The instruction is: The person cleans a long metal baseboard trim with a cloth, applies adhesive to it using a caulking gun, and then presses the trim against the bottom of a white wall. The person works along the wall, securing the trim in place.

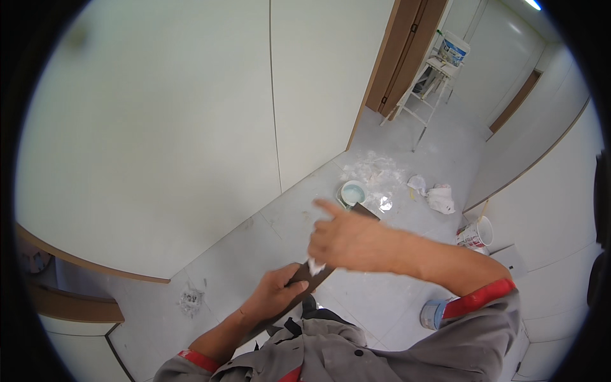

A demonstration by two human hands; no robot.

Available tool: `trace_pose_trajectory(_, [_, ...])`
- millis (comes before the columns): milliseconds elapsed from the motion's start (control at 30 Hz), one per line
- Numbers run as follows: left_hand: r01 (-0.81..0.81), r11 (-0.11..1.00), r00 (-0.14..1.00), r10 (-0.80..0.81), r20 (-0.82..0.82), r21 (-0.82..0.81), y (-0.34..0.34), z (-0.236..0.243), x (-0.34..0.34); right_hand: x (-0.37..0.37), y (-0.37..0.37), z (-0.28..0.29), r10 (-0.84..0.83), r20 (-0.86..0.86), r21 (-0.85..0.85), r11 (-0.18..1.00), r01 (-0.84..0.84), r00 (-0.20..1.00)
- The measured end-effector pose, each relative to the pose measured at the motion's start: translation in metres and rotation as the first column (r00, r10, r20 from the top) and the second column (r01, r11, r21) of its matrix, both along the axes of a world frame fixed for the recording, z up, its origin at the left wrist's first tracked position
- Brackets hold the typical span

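A long, dark brown flat strip [324, 275] slants from near my body up toward the floor ahead. My left hand [275, 293] is wrapped round its near part, with the thumb on the upper face. Over the strip's middle is my right hand [350, 237], its index finger stretched out and the other fingers curled. A small white wad [314, 266] shows beneath those curled fingers, against the strip; whether it is cloth or paper I cannot tell. The far end of the strip comes out beyond my right hand, close to a round white bucket of liquid [354, 192].
White powder [375, 175] and white plastic bags [439, 198] lie on the grey floor. A bucket with a stick [476, 233] stands by the right wall, a blue can [433, 314] nearer me. Further off, a stepladder [417, 116] carries another bucket [453, 49]. White panels [153, 140] line the left.
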State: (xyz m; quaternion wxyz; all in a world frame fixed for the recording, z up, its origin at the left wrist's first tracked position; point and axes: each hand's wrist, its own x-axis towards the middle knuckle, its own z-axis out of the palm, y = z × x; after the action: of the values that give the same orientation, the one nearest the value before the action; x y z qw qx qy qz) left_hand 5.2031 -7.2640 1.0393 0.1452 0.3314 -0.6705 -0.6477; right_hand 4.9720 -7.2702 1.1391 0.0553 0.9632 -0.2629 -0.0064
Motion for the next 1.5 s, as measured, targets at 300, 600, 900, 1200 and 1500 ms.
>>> trace_pose_trajectory(300, [-0.041, 0.999, 0.999, 0.041, -0.023, -0.020, 0.003, -0.003, 0.022, -0.040, -0.025, 0.024, -0.126, 0.063, 0.033, 0.992, 0.124, 0.990])
trace_pose_trajectory(600, [-0.077, 0.995, 0.994, 0.082, -0.076, 0.064, -0.024, 0.006, 0.033, -0.069, -0.018, 0.016, -0.456, 0.747, -0.041, 0.695, 0.718, 0.484])
trace_pose_trajectory(900, [-0.099, 0.986, 0.978, 0.121, -0.168, 0.135, -0.024, -0.006, 0.030, -0.026, -0.025, -0.047, -0.201, 0.676, -0.315, 0.791, 0.524, 0.709])
trace_pose_trajectory(1200, [-0.009, 0.971, 0.984, 0.052, -0.173, 0.240, -0.033, -0.009, 0.021, -0.046, -0.048, -0.064, -0.475, 0.581, -0.225, 0.687, 0.691, 0.661])
trace_pose_trajectory(1500, [0.081, 0.924, 0.955, 0.035, -0.294, 0.374, -0.053, -0.004, 0.021, -0.081, -0.037, -0.105, -0.576, 0.298, 0.856, 0.514, -0.054, -0.762])
